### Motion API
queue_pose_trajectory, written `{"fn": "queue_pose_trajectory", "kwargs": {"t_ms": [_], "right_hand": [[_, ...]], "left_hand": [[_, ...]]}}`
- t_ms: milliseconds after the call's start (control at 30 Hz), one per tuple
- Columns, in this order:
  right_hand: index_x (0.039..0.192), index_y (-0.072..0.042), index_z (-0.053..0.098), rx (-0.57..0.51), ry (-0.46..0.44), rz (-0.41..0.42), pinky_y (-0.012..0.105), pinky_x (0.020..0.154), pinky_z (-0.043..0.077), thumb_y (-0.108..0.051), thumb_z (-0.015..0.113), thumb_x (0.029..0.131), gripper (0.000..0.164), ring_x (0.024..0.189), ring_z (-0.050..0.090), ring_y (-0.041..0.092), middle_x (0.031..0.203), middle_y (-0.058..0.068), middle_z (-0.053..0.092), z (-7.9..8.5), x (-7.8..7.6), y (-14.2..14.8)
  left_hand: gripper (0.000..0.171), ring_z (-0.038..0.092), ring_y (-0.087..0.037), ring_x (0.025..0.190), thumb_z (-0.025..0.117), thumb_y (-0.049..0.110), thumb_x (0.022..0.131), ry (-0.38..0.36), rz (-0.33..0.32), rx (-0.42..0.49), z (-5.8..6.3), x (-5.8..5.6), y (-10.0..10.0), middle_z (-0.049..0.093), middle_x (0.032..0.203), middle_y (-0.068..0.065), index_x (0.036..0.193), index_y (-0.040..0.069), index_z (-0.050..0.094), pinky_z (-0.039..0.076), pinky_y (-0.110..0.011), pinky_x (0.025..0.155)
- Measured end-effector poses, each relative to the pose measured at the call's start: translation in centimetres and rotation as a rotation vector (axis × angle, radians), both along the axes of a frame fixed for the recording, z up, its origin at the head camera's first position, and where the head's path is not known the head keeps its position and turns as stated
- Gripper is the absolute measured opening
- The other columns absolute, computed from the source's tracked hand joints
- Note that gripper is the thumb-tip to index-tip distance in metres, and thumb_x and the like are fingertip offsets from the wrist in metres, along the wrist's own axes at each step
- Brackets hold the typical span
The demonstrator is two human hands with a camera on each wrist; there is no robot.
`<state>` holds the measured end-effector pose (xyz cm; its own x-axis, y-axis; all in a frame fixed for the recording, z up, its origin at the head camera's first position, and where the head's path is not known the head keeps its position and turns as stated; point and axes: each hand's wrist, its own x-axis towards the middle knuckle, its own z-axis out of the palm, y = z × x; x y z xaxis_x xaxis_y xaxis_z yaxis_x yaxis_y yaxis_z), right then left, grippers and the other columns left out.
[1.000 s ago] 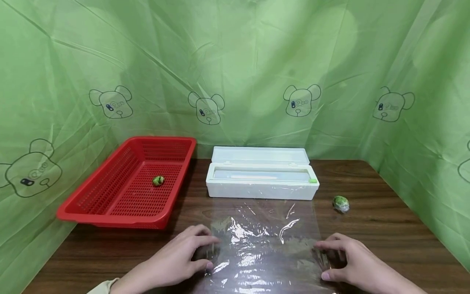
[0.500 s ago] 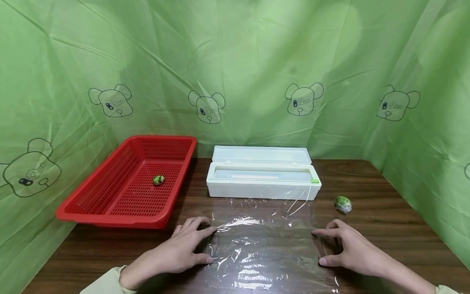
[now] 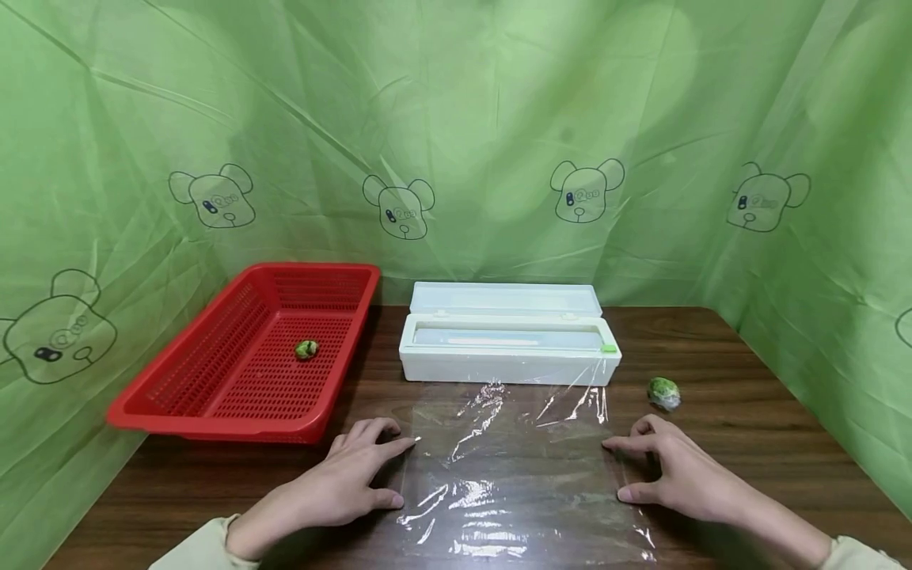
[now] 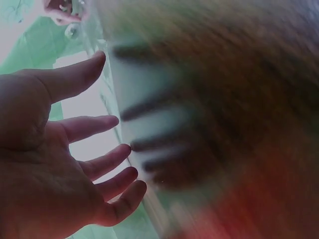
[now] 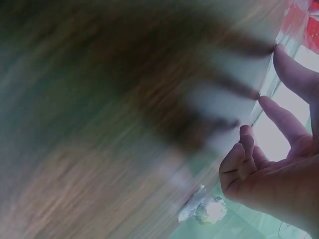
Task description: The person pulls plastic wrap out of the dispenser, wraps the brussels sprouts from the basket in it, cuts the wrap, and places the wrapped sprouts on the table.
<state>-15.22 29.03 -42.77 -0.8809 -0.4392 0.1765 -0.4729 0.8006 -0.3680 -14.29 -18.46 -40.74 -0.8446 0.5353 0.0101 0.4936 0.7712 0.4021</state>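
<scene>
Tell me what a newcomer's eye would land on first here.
Probably the bright red basket on the left of the table, with one small green item inside. Next might come the shiny clear film spread on the near side of the open white box, with the left hand and right hand at its two side edges. The green curtain fills the background.

A pale cream-green left sleeve point(image 3: 203, 546) and matching right sleeve point(image 3: 857, 556)
</scene>
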Motion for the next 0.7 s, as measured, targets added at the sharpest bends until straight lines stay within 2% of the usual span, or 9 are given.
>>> {"fn": "queue_pose_trajectory", "kwargs": {"t_ms": [100,233,433,600,700], "right_hand": [[0.127,-0.024,0.078,-0.013,-0.039,0.0,0.034,0.078,0.049,-0.051,0.093,0.074,0.062,0.099,0.051,0.015,0.112,-0.005,0.051,0.1,-0.2,0.2],[0.129,-0.021,0.077,-0.086,-0.086,0.035,0.03,0.073,0.045,-0.047,0.092,0.078,0.059,0.093,0.05,0.012,0.112,-0.002,0.053,0.4,-0.5,0.6],[0.127,-0.016,0.077,-0.186,-0.076,0.108,0.027,0.066,0.043,-0.031,0.089,0.087,0.044,0.085,0.05,0.008,0.109,0.001,0.057,0.6,-1.0,1.6],[0.121,-0.014,0.08,-0.224,-0.057,0.092,0.025,0.06,0.042,-0.022,0.083,0.093,0.03,0.077,0.049,0.006,0.106,-0.001,0.06,0.4,-1.2,1.7],[0.121,-0.013,0.08,-0.202,-0.042,0.073,0.025,0.06,0.042,-0.025,0.085,0.091,0.032,0.075,0.048,0.006,0.103,-0.002,0.059,0.3,-1.2,1.5]], "left_hand": [[0.073,0.038,-0.035,0.139,0.089,0.034,0.084,-0.005,0.005,-0.007,-0.2,-0.1,0.0,0.047,0.146,-0.011,0.147,0.008,0.062,0.039,-0.057,0.096],[0.072,0.04,-0.035,0.136,0.089,0.033,0.084,-0.035,0.014,0.018,0.1,-0.1,0.0,0.048,0.144,-0.011,0.146,0.007,0.062,0.039,-0.06,0.097],[0.07,0.043,-0.035,0.132,0.088,0.033,0.086,-0.037,0.032,0.051,0.2,-0.4,-0.1,0.052,0.14,-0.007,0.146,0.008,0.062,0.039,-0.06,0.096],[0.07,0.043,-0.036,0.134,0.087,0.037,0.086,-0.012,0.063,0.043,-0.4,-0.4,0.3,0.051,0.141,-0.009,0.145,0.008,0.063,0.039,-0.057,0.096],[0.07,0.042,-0.036,0.134,0.088,0.035,0.085,0.008,0.072,0.025,-0.5,-0.4,0.5,0.051,0.141,-0.01,0.145,0.008,0.063,0.039,-0.056,0.095]]}}
